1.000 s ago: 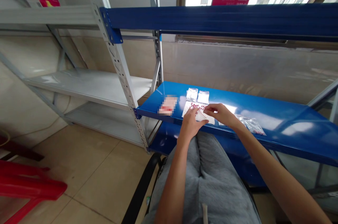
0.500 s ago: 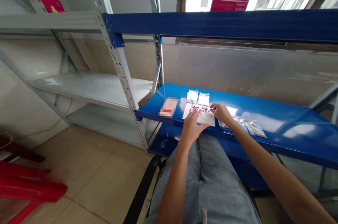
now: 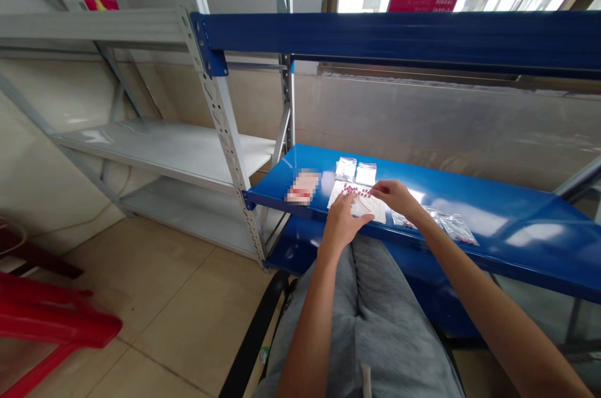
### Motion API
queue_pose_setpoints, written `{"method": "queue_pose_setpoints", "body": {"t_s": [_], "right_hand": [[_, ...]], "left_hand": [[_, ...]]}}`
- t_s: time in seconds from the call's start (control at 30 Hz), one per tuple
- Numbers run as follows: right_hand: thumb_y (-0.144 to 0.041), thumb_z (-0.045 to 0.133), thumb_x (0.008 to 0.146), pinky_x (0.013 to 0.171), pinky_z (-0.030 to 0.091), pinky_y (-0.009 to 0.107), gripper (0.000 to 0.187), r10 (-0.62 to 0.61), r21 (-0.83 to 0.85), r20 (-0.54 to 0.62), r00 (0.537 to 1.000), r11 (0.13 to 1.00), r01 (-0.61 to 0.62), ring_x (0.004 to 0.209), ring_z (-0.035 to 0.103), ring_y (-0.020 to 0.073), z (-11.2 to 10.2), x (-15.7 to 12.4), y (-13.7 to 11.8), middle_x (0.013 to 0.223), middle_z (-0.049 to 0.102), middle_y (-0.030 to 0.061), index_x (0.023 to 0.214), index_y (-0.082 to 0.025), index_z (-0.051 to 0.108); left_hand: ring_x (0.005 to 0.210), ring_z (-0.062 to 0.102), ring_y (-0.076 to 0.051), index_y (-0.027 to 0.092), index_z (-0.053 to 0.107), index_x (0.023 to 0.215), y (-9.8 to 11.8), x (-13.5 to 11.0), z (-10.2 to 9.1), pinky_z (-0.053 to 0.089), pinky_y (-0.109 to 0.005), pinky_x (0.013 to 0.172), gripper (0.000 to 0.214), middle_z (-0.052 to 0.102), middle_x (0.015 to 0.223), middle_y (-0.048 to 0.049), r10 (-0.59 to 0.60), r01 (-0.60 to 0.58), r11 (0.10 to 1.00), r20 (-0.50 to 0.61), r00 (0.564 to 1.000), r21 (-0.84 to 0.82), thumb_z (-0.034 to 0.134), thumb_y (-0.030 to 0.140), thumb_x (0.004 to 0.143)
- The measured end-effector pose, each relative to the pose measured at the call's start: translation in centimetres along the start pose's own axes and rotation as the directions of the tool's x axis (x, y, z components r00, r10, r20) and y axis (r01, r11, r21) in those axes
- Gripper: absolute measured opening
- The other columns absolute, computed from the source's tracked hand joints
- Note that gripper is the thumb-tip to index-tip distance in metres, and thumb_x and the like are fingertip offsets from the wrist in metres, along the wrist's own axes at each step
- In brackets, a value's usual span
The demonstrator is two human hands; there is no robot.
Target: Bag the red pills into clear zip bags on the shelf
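On the blue shelf (image 3: 493,204) lies a white sheet (image 3: 379,213) with many small red beads (image 3: 350,188) spread along its far part. A thin red cord (image 3: 364,204) curves over the sheet between my hands. My left hand (image 3: 342,223) rests on the sheet's near left side, thumb spread away from the fingers, fingertips by the beads. Above the right end of the beads, my right hand (image 3: 397,196) has thumb and fingers pinched together. Whatever is between those fingertips is too small to make out.
Two small silvery bags (image 3: 346,169) lie behind the sheet. Clear bags with reddish contents (image 3: 457,229) are right of it, partly under my right forearm. A blurred-out card (image 3: 303,187) lies left. A shelf upright (image 3: 225,122) and a red stool (image 3: 56,316) stand further left.
My right hand has shifted slightly left over the sheet, its fingertips closer to the beads. My left hand stays almost in place. The whole view has tilted a little.
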State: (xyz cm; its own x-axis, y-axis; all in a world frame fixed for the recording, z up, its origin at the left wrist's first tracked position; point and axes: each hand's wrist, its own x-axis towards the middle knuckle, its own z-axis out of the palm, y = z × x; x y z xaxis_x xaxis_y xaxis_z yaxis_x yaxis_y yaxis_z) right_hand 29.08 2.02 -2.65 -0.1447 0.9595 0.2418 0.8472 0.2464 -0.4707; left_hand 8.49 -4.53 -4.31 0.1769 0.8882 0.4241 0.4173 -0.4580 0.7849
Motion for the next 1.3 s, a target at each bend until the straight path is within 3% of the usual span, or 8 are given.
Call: {"method": "queue_pose_setpoints", "body": {"t_s": [0.13,0.23,0.47,0.57,0.77,1.3], "right_hand": [[-0.04,0.057,0.092,0.067,0.043,0.027,0.028,-0.195,0.155,0.106,0.975,0.972,0.177,0.073,0.06,0.0181,-1.3,-2.0,-2.8,0.08,0.074,0.0038,0.088,-0.019,0.076],[-0.03,0.056,0.091,0.07,0.045,0.027,0.024,-0.201,0.126,0.101,0.974,0.974,0.188,0.076,0.063,0.0184,-1.7,-2.0,-3.3,0.087,0.077,0.0042,0.096,-0.021,0.077],[-0.011,0.054,0.092,0.072,0.045,0.027,0.027,0.02,-0.203,-0.052,0.998,0.979,-0.03,0.086,0.068,0.0215,-0.5,2.7,0.8,0.1,0.077,0.0131,0.104,-0.015,0.078],[-0.004,0.052,0.092,0.074,0.043,0.027,0.031,-0.026,-0.278,0.023,0.999,0.96,0.031,0.09,0.068,0.022,0.5,3.9,2.2,0.102,0.077,0.0135,0.108,-0.014,0.077],[-0.009,0.056,0.094,0.069,0.041,0.025,0.028,-0.145,-0.311,0.121,0.982,0.934,0.177,0.09,0.067,0.0211,1.2,4.3,4.3,0.104,0.074,0.0131,0.11,-0.018,0.077],[-0.012,0.059,0.092,0.067,0.041,0.026,0.021,-0.205,-0.31,0.117,0.972,0.922,0.232,0.084,0.067,0.0215,2.1,4.8,6.2,0.097,0.076,0.011,0.101,-0.018,0.077]], "left_hand": [[0.106,0.066,-0.026,0.018,0.063,0.126,0.0,0.3,0.4,0.053,-0.041,0.097,0.056,0.068,0.111,-0.0092,0.012,-0.013,1.0,-0.018,1.0,-0.011,0.086,0.03,0.076],[0.105,0.067,-0.026,0.017,0.064,0.125,-0.1,0.5,0.6,0.053,-0.04,0.096,0.055,0.069,0.11,-0.0097,0.017,-0.017,1.0,-0.014,1.0,-0.013,0.086,0.029,0.076],[0.106,0.067,-0.026,0.016,0.063,0.128,-0.3,0.5,0.1,0.053,-0.041,0.098,0.061,0.068,0.116,-0.0113,0.03,-0.03,1.0,0.017,0.999,-0.007,0.087,0.029,0.073],[0.106,0.066,-0.026,0.017,0.064,0.127,-0.3,0.5,-0.2,0.053,-0.041,0.098,0.059,0.069,0.115,-0.0109,0.032,-0.032,0.999,0.01,0.999,-0.002,0.087,0.027,0.074],[0.104,0.067,-0.026,0.019,0.065,0.128,-1.0,0.6,-0.3,0.053,-0.041,0.097,0.059,0.069,0.115,-0.0104,0.017,-0.017,1.0,-0.006,1.0,-0.006,0.086,0.029,0.074],[0.107,0.065,-0.027,0.014,0.064,0.128,-1.0,0.4,-0.7,0.052,-0.043,0.097,0.058,0.068,0.116,-0.0133,-0.001,0.001,1.0,0.031,1.0,0.008,0.085,0.031,0.077]]}}
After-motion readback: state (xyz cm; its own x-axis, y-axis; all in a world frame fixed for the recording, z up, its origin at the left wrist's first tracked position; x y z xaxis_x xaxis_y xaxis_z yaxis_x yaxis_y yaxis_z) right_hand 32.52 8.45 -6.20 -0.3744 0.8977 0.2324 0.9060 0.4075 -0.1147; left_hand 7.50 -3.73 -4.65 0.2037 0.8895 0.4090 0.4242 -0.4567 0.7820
